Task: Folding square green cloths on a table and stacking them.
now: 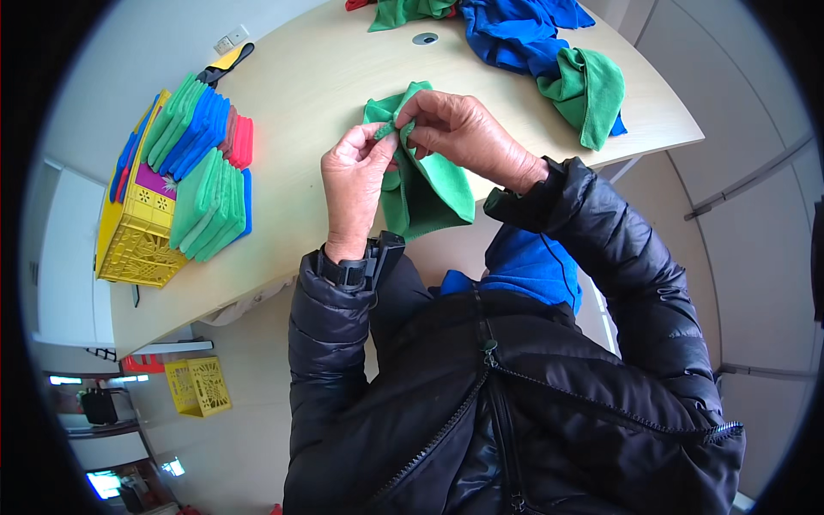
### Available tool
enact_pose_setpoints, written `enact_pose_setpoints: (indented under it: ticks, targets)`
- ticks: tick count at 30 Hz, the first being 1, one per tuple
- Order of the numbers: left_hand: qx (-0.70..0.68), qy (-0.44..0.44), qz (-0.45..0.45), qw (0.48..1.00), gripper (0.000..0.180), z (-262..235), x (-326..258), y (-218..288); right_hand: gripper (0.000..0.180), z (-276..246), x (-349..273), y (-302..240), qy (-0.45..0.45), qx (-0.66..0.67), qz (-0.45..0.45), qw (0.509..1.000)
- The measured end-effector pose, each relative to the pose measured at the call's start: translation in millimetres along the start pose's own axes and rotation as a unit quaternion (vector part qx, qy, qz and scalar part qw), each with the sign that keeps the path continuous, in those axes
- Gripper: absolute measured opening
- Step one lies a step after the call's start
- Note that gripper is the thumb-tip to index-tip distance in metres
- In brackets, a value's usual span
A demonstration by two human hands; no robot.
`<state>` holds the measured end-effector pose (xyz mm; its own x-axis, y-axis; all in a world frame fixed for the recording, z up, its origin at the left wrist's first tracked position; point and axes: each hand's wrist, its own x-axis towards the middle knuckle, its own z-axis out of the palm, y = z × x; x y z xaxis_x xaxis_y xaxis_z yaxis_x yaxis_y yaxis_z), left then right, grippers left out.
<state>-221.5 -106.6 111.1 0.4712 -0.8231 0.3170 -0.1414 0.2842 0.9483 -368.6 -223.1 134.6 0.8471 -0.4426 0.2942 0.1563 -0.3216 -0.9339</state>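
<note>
A green cloth (449,187) at the near edge of the table (300,112) is pinched by the fingertips of the left hand (354,176) and right hand (468,130), and partly covered by them. Folded cloths (206,204) are stacked left, by a yellow basket (144,251); blue cloths (513,39) are heaped far right.

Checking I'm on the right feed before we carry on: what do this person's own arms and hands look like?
The left hand and right hand are bare, without gloves. Both arms wear shiny black, puffy quilted sleeves. Each wrist carries dark gear; on the left, a black strap with a blocky dark attachment.
</note>
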Motion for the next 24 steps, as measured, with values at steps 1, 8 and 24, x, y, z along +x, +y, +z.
enact_pose_setpoints:
  ticks: [1,8,24]
  targets:
    - [-0.003,0.001,0.000,1.000,0.015,1,-2,0,0.019,2,0,0,0.005,-0.003,-0.015,1.000]
    - [0.024,0.000,0.000,1.000,0.017,-3,-4,-3,0.015,8,3,1,0.011,-0.056,-0.017,0.998]
    - [0.143,0.018,0.090,0.985,0.011,-7,-7,-15,0.023,15,11,5,0.019,-0.127,-0.023,0.991]
